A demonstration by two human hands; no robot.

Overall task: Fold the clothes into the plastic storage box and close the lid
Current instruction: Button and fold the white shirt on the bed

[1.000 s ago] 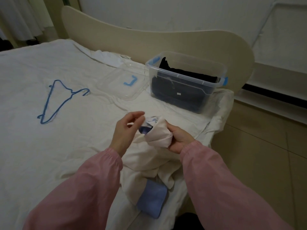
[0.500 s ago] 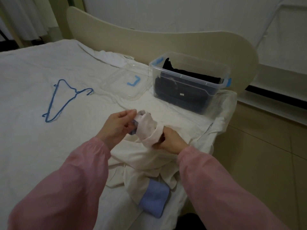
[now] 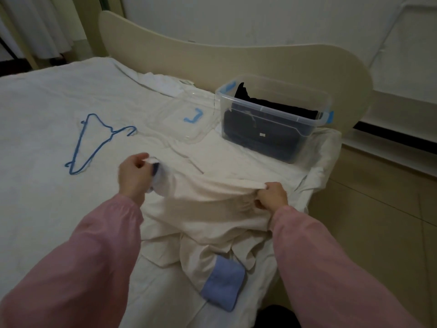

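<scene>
Bedroom in home: bed (image 3: 59, 129) under white sheet, curved cream headboard (image 3: 236, 60), curtains (image 3: 35, 24), tiled floor (image 3: 378, 221).

Lid (image 3: 186, 119) lies left of storage box (image 3: 272, 129).

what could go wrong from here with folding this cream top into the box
1. The cream top is bunched below both grips, left hand and right hand; folded so, it may crease.
2. Its blue cuff lies near the edge of the bed and might slide off.
3. Dark clothes already fill much of the storage box; a bulky fold may stop the lid closing.
</scene>
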